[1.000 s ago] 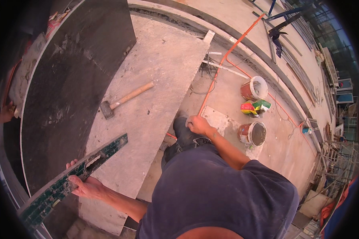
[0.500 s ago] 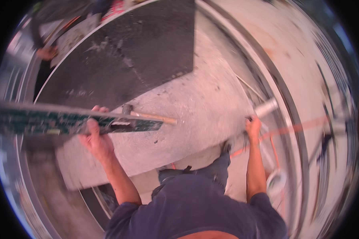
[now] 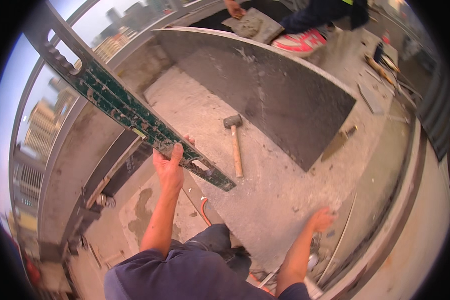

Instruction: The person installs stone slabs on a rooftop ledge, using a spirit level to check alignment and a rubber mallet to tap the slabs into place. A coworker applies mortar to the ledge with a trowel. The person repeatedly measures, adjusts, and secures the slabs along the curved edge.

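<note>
My left hand (image 3: 170, 167) is closed around a long green spirit level (image 3: 127, 107) with mortar splashed on it. The level slants from upper left down over the pale slab (image 3: 270, 200), its lower end above the slab. To the right of that end, a mallet (image 3: 236, 147) with a dark head and wooden handle lies on the slab. My right hand (image 3: 322, 220) is curled closed low over the slab's right side; whatever its fingers may hold is hidden. Beyond the mallet is a large dark panel (image 3: 265, 90) with a pale edge.
Beyond the panel, another person's hand (image 3: 235, 9) is at a mortar-covered board (image 3: 253, 24), near a red shoe (image 3: 300, 41). A trowel (image 3: 340, 142) lies by the panel's right corner. Several tools (image 3: 381, 67) lie at the far right. A railing (image 3: 60, 145) runs along the left.
The view has swung left. The level now slants upward rather than lying nearly level, still in my left hand. My right hand has moved from near a white cylinder to over the slab.
</note>
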A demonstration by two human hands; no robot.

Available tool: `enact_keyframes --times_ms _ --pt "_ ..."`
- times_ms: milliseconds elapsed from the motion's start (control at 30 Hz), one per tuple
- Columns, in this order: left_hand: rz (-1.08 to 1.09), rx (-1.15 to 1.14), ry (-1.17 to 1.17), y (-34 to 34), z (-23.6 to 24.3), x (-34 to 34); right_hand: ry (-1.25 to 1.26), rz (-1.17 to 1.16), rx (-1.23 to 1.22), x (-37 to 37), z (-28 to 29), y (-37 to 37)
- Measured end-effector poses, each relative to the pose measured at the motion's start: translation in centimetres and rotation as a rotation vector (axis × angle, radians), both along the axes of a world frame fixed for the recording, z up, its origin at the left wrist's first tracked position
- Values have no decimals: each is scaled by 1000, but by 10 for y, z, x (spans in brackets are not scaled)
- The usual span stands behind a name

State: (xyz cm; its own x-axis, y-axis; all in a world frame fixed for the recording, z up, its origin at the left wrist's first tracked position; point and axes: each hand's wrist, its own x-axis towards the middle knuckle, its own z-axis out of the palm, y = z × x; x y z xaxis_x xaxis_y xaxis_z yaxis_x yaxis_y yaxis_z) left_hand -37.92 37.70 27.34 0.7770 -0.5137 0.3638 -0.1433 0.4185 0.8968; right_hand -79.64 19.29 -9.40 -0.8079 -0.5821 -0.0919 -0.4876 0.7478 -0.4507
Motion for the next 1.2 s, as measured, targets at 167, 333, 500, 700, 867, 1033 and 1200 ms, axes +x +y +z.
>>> enact_keyframes --times_ms 167,333,500,700,867,1033,1200 --pt "165 87 -18 5 18 -9 40 16 14 -7 33 -2" --pt "284 110 41 -5 24 -22 10 53 70 -15 50 -4" --pt "242 59 114 -6 16 -15 -47 81 82 -18 52 -2" --pt "211 6 219 -8 11 -10 -56 95 167 -22 61 0" --pt "187 24 208 -7 11 -12 -65 91 179 -23 66 1" --pt "186 31 220 -7 11 -12 -5 102 184 -24 64 3" --pt "190 30 255 -11 11 -13 -60 103 137 -24 58 5"
